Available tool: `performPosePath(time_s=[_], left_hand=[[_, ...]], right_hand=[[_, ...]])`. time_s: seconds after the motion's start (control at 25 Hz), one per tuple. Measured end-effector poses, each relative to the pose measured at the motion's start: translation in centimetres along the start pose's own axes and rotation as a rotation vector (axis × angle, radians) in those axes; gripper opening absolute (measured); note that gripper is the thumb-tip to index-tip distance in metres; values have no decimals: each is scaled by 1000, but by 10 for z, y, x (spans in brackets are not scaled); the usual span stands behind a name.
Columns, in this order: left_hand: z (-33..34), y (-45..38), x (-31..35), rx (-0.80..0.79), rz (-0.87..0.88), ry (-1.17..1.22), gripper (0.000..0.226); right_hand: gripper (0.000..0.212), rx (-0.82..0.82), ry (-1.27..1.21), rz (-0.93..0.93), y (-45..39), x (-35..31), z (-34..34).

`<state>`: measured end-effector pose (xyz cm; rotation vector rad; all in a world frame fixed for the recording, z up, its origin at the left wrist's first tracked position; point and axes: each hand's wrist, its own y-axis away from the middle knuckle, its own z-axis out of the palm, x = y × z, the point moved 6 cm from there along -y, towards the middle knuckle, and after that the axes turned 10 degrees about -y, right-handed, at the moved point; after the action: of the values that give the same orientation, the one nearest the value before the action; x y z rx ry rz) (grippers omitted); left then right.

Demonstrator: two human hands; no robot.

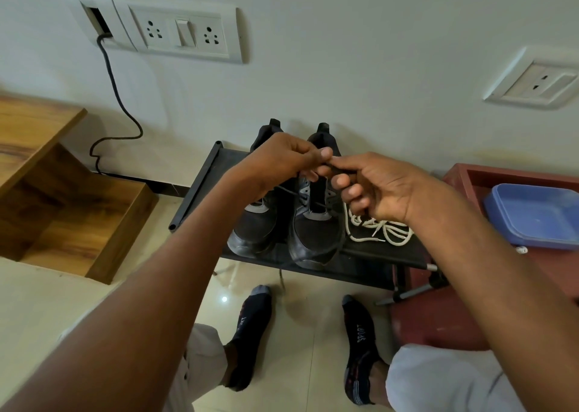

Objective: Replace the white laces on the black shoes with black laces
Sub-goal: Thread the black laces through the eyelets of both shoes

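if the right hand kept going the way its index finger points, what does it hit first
Most likely the left hand: the right hand points leftward at its thumb, almost touching already, above the shoes.

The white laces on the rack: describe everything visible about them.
The white laces lie in a loose, tangled heap of loops on the black rack, just right of the right-hand black shoe. They look like off-white woven cord, flat-ish, with at least one pale tip pointing out near the front. The right hand hovers above and hides their upper part; whether it touches them cannot be told.
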<state>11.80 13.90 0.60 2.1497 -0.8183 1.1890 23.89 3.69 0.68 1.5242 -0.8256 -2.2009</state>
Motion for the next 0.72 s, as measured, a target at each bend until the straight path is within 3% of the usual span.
performPosePath(time_s=[0.12, 0.28, 0.32, 0.4, 0.48, 0.6, 0.68, 0.72], left_hand=[[-21, -1, -15, 114, -92, -194, 34], [-38, 7, -43, 119, -324, -823, 16], [-37, 6, -40, 159, -290, -820, 9], [-32, 5, -23, 240, -159, -619, 23], [-21, -1, -12, 213, -73, -529, 34], [1, -10, -23, 129, -70, -736, 27], [10, -16, -38, 97, -105, -790, 11], [13, -19, -42, 86, -115, -784, 13]], right_hand=[[22, 64, 125, -56, 8, -9, -19], [19, 217, 0, -361, 14, -34, -42], [18, 226, 24, -397, 13, -36, -42], [17, 186, 132, -406, 8, -33, -32], [15, 176, 288, -405, 3, -27, -24], [24, 237, 737, -409, -5, -19, -20], [30, 198, 1015, -329, -11, -7, -14], [29, 162, 1094, -251, -14, 0, -13]])
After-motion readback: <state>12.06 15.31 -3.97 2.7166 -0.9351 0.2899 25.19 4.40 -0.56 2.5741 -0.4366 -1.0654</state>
